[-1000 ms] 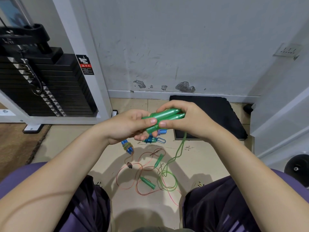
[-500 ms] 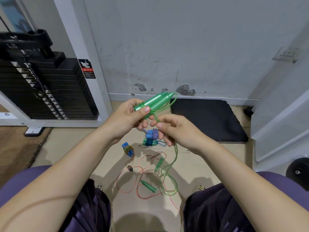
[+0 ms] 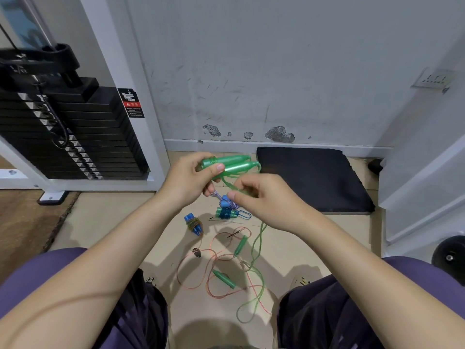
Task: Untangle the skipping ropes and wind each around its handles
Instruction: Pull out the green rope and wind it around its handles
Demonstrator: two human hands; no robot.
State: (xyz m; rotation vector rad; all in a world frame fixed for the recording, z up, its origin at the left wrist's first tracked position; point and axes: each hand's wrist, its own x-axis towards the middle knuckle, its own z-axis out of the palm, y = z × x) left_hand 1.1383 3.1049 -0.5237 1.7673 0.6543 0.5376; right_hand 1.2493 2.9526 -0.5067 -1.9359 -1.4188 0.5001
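My left hand (image 3: 191, 181) grips two green handles (image 3: 230, 163) held side by side, tips pointing right. My right hand (image 3: 264, 199) pinches the green rope (image 3: 258, 244) just below the handles; the rope loops at the handle tips and hangs down to the floor. On the floor between my knees lies a loose orange rope (image 3: 198, 270) with two smaller green handles (image 3: 240, 245), tangled with the green rope. Three wound bundles lie beyond: blue handles with dark cord (image 3: 193, 224), a teal-blue one (image 3: 229, 213), and a blue one with striped cord (image 3: 225, 200).
A black weight stack (image 3: 73, 137) in a white frame stands at the left. A black foam mat (image 3: 314, 177) lies against the wall at the right. A round black weight (image 3: 449, 258) sits at the far right edge. My purple-clad knees flank the ropes.
My right hand has left the handles and taken the green rope below them. My left hand alone holds both handles, now lifted higher, with the rope looped at their tips.
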